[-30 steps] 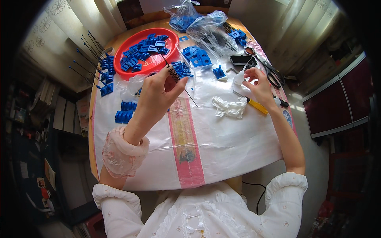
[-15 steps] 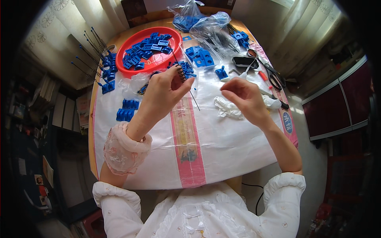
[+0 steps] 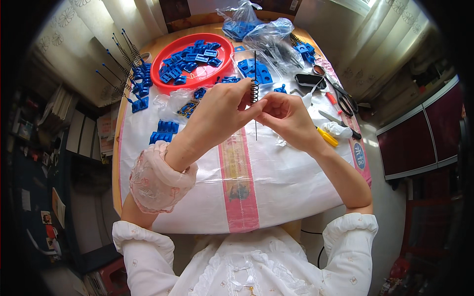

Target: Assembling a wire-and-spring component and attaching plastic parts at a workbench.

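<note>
My left hand (image 3: 217, 111) pinches a black coil spring (image 3: 255, 91) with a thin dark rod (image 3: 256, 129) running through it. The rod stands nearly upright, its ends showing above and below the coil. My right hand (image 3: 291, 118) is closed in a pinch beside the spring's lower end, fingertips against those of my left hand. Whatever lies between the right fingers is hidden. Beyond my hands, a clear tray holds flat blue plastic plates (image 3: 261, 75). A small blue part (image 3: 280, 89) lies just past my right hand.
A red basin (image 3: 159, 59) of blue clips stands at the far left. Blue bases with upright springs (image 3: 140, 103) line the left edge. Blue blocks (image 3: 164, 130) lie nearer. Plastic bags (image 3: 269, 32), scissors (image 3: 344, 96), a knife (image 3: 354, 133) and a yellow handle (image 3: 327, 138) occupy the back and right.
My right hand has moved left to meet my left hand at the spring. The spring and rod have shifted right and turned from slanted to nearly upright.
</note>
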{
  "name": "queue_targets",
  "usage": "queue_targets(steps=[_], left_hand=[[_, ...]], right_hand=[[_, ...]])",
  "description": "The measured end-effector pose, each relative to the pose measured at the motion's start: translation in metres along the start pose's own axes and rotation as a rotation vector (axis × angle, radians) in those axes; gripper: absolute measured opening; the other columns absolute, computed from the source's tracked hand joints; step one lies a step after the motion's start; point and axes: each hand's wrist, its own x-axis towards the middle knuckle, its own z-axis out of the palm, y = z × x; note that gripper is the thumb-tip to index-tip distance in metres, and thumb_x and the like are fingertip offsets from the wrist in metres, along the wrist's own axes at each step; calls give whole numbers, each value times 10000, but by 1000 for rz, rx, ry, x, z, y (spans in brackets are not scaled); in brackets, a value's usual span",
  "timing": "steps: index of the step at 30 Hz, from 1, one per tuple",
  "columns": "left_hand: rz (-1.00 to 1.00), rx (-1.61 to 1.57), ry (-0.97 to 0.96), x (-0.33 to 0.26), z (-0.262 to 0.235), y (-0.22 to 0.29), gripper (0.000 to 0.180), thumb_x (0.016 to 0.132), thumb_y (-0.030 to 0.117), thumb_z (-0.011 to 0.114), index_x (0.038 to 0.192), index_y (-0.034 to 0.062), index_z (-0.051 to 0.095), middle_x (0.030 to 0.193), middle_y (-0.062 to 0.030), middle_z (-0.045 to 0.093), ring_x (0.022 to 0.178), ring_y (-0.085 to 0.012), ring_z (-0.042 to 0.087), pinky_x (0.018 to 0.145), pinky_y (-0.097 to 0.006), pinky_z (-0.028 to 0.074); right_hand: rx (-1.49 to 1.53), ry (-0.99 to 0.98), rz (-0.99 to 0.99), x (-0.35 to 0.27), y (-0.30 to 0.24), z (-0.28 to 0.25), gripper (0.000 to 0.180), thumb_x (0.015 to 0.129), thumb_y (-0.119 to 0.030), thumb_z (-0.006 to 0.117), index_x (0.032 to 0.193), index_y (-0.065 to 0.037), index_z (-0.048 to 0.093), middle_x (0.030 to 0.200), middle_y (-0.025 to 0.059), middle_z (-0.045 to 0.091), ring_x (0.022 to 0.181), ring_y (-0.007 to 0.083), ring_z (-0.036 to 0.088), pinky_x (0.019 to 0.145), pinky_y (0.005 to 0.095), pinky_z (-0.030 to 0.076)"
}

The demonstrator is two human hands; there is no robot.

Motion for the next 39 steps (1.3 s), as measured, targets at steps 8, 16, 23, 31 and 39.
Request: queue_targets(steps=[8, 16, 23, 31, 39], left_hand=[[3, -6, -55, 7, 3, 1, 283, 885, 237, 710, 859, -16, 588, 650, -91, 609, 546, -166, 553, 531, -294, 432], [-5, -9, -99, 13, 0, 8, 311, 892, 284, 711, 878, -7, 600, 674, -78, 629, 580, -136, 569, 546, -280, 444], [-102, -35, 73, 12, -16, -26, 227, 934, 244, 658, 934, 17, 642, 778, -55, 661, 703, -113, 606, 645, -262, 478], [-65, 215, -4, -10, 17, -83, 83, 800, 70, 706, 854, 8, 692, 823, -109, 646, 733, -234, 628, 691, -351, 503], [218, 475, -67, -5, 57, -87, 86, 717, 1, 666, 758, 67, 702, 799, -82, 626, 843, -270, 636, 743, -379, 498]], right_hand=[[63, 8, 4, -2, -2, -5, 66, 893, -44, 655, 905, 16, 679, 802, 27, 692, 742, 57, 645, 669, 196, 515], [87, 34, -18, -5, -1, -13, 65, 894, -47, 661, 905, 10, 689, 783, 26, 685, 722, 50, 630, 647, 187, 500], [81, 122, 15, -5, -16, -27, 70, 877, -50, 695, 895, 17, 694, 770, 33, 684, 703, 57, 625, 636, 190, 498], [123, 181, -37, -3, -26, -44, 71, 859, -76, 717, 867, -9, 696, 733, 16, 675, 678, 45, 614, 567, 181, 434], [142, 199, -38, -3, -27, -50, 65, 857, -76, 718, 879, -19, 696, 724, 10, 675, 665, 37, 609, 548, 174, 419]])
